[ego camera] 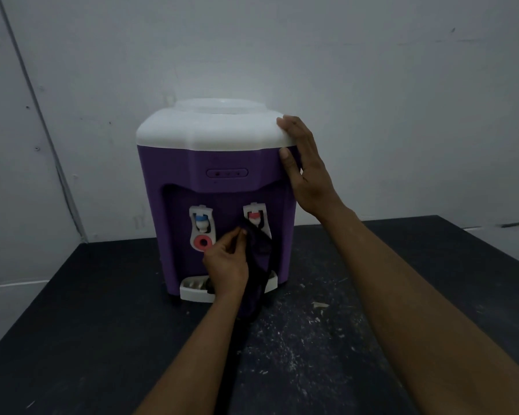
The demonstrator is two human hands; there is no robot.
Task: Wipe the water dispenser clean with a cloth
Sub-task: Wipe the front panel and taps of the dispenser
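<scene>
Water dispenser (pixel 174 223): right hand (pixel 304 172) braces flat, left hand (pixel 226 268) pinches cloth (pixel 259 250) against red tap (pixel 253 217); likely risk, lever pressed, spill.

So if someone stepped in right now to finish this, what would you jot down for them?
Left hand: pinches the cloth at the red tap.
Right hand: rests on the top right corner of the dispenser, apparently steadying it.
The dispenser stands upright on the table; the cloth hangs down past the tray.
Done: cannot tell which parts are already wiped.
Left: probably the red tap, then the blue tap, tray, body and white top.
</scene>
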